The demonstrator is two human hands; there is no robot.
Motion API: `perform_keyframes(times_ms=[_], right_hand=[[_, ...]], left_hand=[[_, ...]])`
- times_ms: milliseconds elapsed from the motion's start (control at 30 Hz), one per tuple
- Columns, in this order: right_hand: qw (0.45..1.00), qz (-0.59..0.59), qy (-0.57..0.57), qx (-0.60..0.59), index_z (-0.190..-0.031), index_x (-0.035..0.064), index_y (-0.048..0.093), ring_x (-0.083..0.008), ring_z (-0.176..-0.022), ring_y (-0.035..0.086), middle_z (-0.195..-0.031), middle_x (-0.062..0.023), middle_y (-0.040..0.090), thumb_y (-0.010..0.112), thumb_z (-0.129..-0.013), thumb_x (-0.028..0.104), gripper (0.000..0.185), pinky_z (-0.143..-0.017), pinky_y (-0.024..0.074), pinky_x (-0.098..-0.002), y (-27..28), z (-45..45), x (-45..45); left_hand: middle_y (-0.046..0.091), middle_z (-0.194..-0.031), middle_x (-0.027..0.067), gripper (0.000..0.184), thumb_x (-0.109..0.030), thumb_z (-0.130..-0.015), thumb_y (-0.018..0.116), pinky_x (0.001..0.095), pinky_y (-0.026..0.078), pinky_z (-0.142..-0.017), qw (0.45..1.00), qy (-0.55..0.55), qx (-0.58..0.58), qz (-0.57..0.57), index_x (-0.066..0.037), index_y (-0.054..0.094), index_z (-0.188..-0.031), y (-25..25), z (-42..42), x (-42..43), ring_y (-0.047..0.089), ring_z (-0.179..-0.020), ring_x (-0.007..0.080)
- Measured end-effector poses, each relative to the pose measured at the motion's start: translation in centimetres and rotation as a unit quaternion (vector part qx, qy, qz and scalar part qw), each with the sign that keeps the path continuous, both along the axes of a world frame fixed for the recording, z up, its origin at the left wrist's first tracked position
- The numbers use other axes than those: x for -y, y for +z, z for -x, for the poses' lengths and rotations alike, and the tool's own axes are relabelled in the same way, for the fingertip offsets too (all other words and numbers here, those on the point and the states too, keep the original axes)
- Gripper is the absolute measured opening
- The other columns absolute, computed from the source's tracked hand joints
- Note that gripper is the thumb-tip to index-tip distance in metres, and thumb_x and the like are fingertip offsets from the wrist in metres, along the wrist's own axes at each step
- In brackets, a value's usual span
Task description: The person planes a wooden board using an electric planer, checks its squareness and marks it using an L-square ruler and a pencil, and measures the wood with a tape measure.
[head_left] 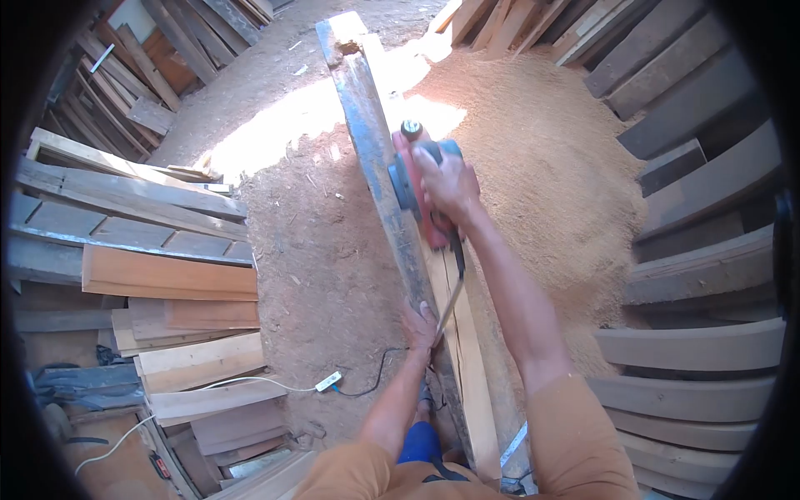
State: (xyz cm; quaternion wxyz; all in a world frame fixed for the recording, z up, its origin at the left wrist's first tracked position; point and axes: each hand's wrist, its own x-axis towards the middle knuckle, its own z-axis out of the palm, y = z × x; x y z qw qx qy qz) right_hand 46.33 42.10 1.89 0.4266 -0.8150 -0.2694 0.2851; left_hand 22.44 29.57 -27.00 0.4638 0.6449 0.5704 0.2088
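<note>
My right hand [450,179] is closed around the handle of a red and dark electric planer [406,171]. The planer sits on top of a long wooden beam [467,350], which runs away from my body. Fresh pale wood shows on the beam's near part, while its left side [367,133] is weathered grey-blue. Lower down, my left hand [419,325] grips the left edge of the beam; its fingers are partly hidden. From the planer a black cord [460,275] trails back past my left hand.
Sawdust [550,158] is heaped right of the beam. A white extension socket [328,382] lies on the dirt floor [308,275] with cords attached. Stacked boards [200,358] line the left side, and more planks [692,346] lean along the right.
</note>
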Motion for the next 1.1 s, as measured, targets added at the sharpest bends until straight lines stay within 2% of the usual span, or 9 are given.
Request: perform_keyframes(times_ms=[167, 333, 433, 467, 567, 700, 833, 933, 1100], right_hand=[[0.998, -0.03, 0.01, -0.046, -0.074, 0.0014, 0.071, -0.02, -0.065, 0.069, -0.069, -0.0104, 0.069, 0.056, -0.096, 0.066, 0.07, -0.062, 0.0538, -0.0341, -0.2, -3.4, -5.1], [0.997, -0.015, -0.009, -0.076, -0.072, 0.0001, 0.068, -0.0158, -0.054, 0.062, -0.065, -0.008, 0.065, 0.061, -0.098, 0.054, 0.061, -0.052, 0.0514, -0.0336, -0.8, 0.7, 2.4], [0.989, -0.134, -0.005, -0.064, -0.087, 0.0026, 0.066, -0.0096, -0.046, 0.055, -0.057, -0.001, 0.058, 0.062, -0.1, 0.026, 0.027, -0.042, 0.0449, -0.0289, -3.3, 6.9, 12.5], [0.989, -0.13, 0.041, -0.055, -0.097, 0.0031, 0.064, -0.0082, -0.05, 0.056, -0.062, -0.0008, 0.059, 0.059, -0.1, 0.025, 0.022, -0.043, 0.0445, -0.0288, -4.2, 8.8, 16.7], [0.986, -0.023, 0.059, -0.152, -0.13, -0.0043, 0.057, -0.0316, -0.094, 0.071, -0.1, -0.0212, 0.071, 0.062, -0.098, 0.032, 0.049, -0.084, 0.054, -0.0416, -0.5, 15.8, 28.4], [0.983, -0.016, 0.04, -0.179, -0.128, -0.0034, 0.058, -0.0336, -0.096, 0.072, -0.103, -0.0224, 0.071, 0.064, -0.096, 0.032, 0.048, -0.085, 0.0544, -0.0418, -1.1, 21.4, 36.7], [0.991, -0.023, 0.033, -0.129, -0.127, -0.0036, 0.058, -0.034, -0.095, 0.072, -0.102, -0.0231, 0.071, 0.064, -0.097, 0.031, 0.046, -0.084, 0.0544, -0.0425, -0.5, 19.9, 32.8], [0.987, -0.123, 0.007, -0.103, -0.112, -0.0009, 0.06, -0.0102, -0.06, 0.057, -0.072, -0.0026, 0.059, 0.059, -0.101, 0.035, 0.037, -0.055, 0.0482, -0.0304, -2.4, 16.7, 25.8], [0.979, -0.105, 0.036, -0.17, -0.116, 0.0035, 0.058, -0.0064, -0.056, 0.054, -0.071, 0.0011, 0.057, 0.057, -0.104, 0.039, 0.037, -0.051, 0.0462, -0.0243, -3.3, 9.0, 15.0]], left_hand=[[0.061, -0.126, 0.0371, 0.064, -0.037, -0.1, 0.053, 0.0532, 0.047, -0.101, 0.999, 0.003, -0.039, -0.001, 0.003, 0.041, -0.149, 1.5, 0.2, -0.2, 0.06, -0.117, 0.0522], [0.062, -0.125, 0.0365, 0.063, -0.036, -0.101, 0.052, 0.0534, 0.048, -0.101, 0.997, -0.005, -0.053, -0.053, 0.002, 0.04, -0.15, -0.1, -0.4, 0.1, 0.061, -0.116, 0.053], [0.06, -0.128, 0.0373, 0.064, -0.037, -0.102, 0.052, 0.0534, 0.048, -0.102, 0.999, -0.003, 0.002, -0.04, 0.003, 0.039, -0.151, 1.9, -0.6, 0.1, 0.059, -0.119, 0.0533], [0.06, -0.129, 0.037, 0.066, -0.038, -0.102, 0.052, 0.0529, 0.047, -0.103, 1.0, -0.008, 0.023, 0.016, 0.004, 0.036, -0.151, 0.1, -0.3, -0.1, 0.059, -0.121, 0.0525], [0.06, -0.131, 0.0363, 0.066, -0.039, -0.104, 0.05, 0.0527, 0.047, -0.103, 0.996, -0.009, 0.085, 0.015, 0.004, 0.036, -0.152, -1.6, 0.1, -0.1, 0.059, -0.123, 0.0513], [0.062, -0.129, 0.0345, 0.066, -0.04, -0.104, 0.049, 0.0518, 0.048, -0.102, 0.999, -0.005, 0.038, -0.015, 0.004, 0.036, -0.151, 1.8, -0.3, 0.3, 0.061, -0.12, 0.0495], [0.063, -0.128, 0.0326, 0.062, -0.038, -0.105, 0.049, 0.0513, 0.048, -0.1, 0.999, -0.009, 0.051, 0.012, 0.003, 0.037, -0.15, 2.0, 0.0, 0.5, 0.062, -0.119, 0.0485], [0.064, -0.127, 0.0314, 0.06, -0.037, -0.105, 0.048, 0.0521, 0.048, -0.099, 0.994, -0.014, 0.081, 0.067, 0.0, 0.038, -0.151, 3.2, 0.1, 0.2, 0.062, -0.118, 0.0485], [0.064, -0.126, 0.0327, 0.059, -0.035, -0.104, 0.048, 0.0545, 0.048, -0.099, 1.0, -0.021, -0.003, -0.009, -0.002, 0.037, -0.152, 1.2, -0.1, -0.1, 0.062, -0.117, 0.051]])
